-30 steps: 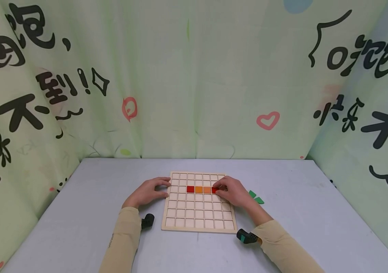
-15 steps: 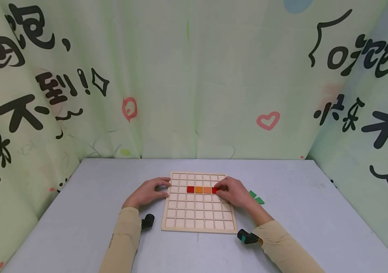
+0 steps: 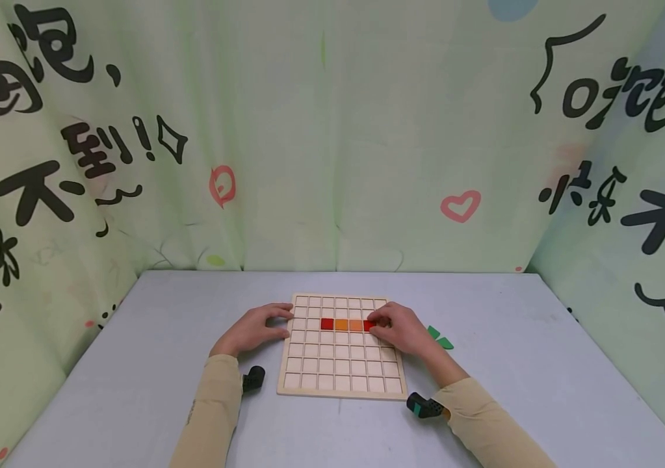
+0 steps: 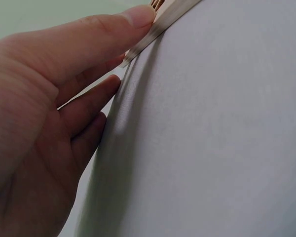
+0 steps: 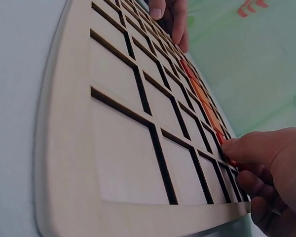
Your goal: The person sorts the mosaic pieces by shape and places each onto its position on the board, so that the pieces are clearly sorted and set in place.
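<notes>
A wooden grid board (image 3: 340,394) lies flat on the table. Four-sided tiles sit side by side in one of its upper rows: a red tile (image 3: 327,324), two orange tiles (image 3: 348,325) and another red tile (image 3: 368,325) at the right end. My right hand (image 3: 398,328) pinches that right-hand red tile at its cell; the fingers cover part of it, and in the right wrist view the thumb (image 5: 237,147) lies against it. My left hand (image 3: 253,329) rests at the board's left edge, thumb and fingertips touching the frame, fingers loosely extended.
Green pieces (image 3: 439,338) lie on the table to the right of the board, partly behind my right wrist. A printed curtain (image 3: 391,143) hangs behind the table (image 3: 151,364) and along both sides. Each wrist carries a small black camera (image 3: 253,378).
Both hands stay in the same places, the right one still at the red tile. Only a very slight shift of the head view shows.
</notes>
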`<action>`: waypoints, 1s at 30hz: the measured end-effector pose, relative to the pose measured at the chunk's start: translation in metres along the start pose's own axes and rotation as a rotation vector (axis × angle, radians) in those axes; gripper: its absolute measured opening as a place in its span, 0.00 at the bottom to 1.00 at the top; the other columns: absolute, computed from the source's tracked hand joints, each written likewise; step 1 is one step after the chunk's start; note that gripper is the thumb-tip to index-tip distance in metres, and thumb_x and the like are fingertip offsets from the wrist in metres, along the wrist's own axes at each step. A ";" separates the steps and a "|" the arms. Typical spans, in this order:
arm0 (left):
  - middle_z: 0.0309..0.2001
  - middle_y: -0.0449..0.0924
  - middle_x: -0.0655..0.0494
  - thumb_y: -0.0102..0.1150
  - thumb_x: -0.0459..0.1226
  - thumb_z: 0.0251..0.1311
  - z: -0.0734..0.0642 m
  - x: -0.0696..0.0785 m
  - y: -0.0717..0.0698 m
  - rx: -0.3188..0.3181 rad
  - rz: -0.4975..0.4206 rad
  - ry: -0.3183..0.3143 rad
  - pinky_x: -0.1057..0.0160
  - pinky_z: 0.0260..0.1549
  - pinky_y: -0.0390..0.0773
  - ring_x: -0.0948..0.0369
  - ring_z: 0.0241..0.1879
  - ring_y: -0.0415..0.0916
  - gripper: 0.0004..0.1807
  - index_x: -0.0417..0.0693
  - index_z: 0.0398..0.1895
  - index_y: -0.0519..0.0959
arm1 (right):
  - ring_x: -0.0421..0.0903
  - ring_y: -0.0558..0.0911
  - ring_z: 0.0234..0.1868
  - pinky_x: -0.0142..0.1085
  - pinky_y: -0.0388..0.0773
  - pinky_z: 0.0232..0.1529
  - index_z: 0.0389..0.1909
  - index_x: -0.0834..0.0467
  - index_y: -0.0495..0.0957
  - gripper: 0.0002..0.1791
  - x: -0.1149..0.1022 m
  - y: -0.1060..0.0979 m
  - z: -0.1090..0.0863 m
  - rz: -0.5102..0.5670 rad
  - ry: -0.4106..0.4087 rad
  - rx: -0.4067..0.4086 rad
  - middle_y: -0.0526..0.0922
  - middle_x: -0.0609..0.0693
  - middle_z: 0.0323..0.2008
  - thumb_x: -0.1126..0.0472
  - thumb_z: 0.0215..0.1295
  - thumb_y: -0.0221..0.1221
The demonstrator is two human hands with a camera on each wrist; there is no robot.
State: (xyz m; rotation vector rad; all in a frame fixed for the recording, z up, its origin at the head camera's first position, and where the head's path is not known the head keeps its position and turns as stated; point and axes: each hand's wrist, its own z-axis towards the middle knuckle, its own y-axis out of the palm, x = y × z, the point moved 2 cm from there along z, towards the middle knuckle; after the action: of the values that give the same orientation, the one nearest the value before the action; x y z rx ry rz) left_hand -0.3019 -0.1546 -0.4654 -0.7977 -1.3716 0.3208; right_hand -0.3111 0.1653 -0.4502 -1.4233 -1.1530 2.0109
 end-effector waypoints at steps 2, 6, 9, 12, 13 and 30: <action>0.68 0.69 0.59 0.69 0.38 0.57 0.000 0.000 0.000 0.000 0.001 -0.004 0.50 0.70 0.60 0.53 0.71 0.58 0.20 0.49 0.55 0.82 | 0.44 0.72 0.34 0.35 0.72 0.35 0.44 0.61 0.84 0.11 0.001 0.000 0.000 0.001 0.003 0.001 0.77 0.47 0.34 0.64 0.61 0.65; 0.68 0.69 0.59 0.69 0.38 0.57 0.001 0.000 0.000 0.000 0.001 -0.002 0.50 0.70 0.60 0.53 0.71 0.58 0.20 0.49 0.55 0.82 | 0.43 0.72 0.34 0.35 0.73 0.36 0.44 0.60 0.84 0.11 0.003 0.001 0.001 0.003 0.010 0.003 0.78 0.47 0.36 0.64 0.61 0.65; 0.68 0.69 0.59 0.69 0.38 0.57 0.001 -0.001 0.000 0.000 0.002 0.002 0.50 0.70 0.60 0.53 0.71 0.58 0.20 0.49 0.55 0.82 | 0.43 0.73 0.34 0.35 0.73 0.36 0.43 0.60 0.85 0.10 0.003 0.001 0.000 0.007 0.011 0.007 0.78 0.47 0.36 0.65 0.60 0.65; 0.68 0.69 0.60 0.69 0.38 0.57 0.001 -0.002 0.000 0.000 0.002 0.003 0.50 0.70 0.59 0.53 0.71 0.58 0.20 0.49 0.55 0.82 | 0.43 0.73 0.34 0.36 0.74 0.37 0.42 0.60 0.84 0.09 0.003 0.000 0.000 0.001 0.006 0.013 0.78 0.48 0.36 0.65 0.60 0.65; 0.68 0.69 0.60 0.69 0.38 0.57 0.001 -0.002 0.000 0.001 0.002 0.002 0.51 0.70 0.59 0.53 0.71 0.58 0.20 0.49 0.55 0.82 | 0.43 0.74 0.34 0.36 0.75 0.37 0.42 0.61 0.84 0.10 0.003 0.000 -0.001 0.003 0.009 0.014 0.79 0.48 0.36 0.65 0.60 0.65; 0.68 0.69 0.59 0.69 0.38 0.57 0.001 -0.002 0.000 -0.006 0.006 0.017 0.51 0.70 0.59 0.53 0.71 0.58 0.21 0.49 0.55 0.81 | 0.49 0.80 0.44 0.38 0.82 0.39 0.52 0.60 0.81 0.17 0.021 -0.025 -0.024 0.053 0.169 0.097 0.82 0.54 0.48 0.59 0.64 0.64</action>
State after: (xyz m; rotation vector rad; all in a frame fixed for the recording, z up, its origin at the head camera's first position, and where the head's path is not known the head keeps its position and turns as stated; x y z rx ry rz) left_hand -0.3037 -0.1555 -0.4665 -0.8077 -1.3548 0.3143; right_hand -0.3008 0.2039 -0.4447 -1.5547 -0.9434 1.9117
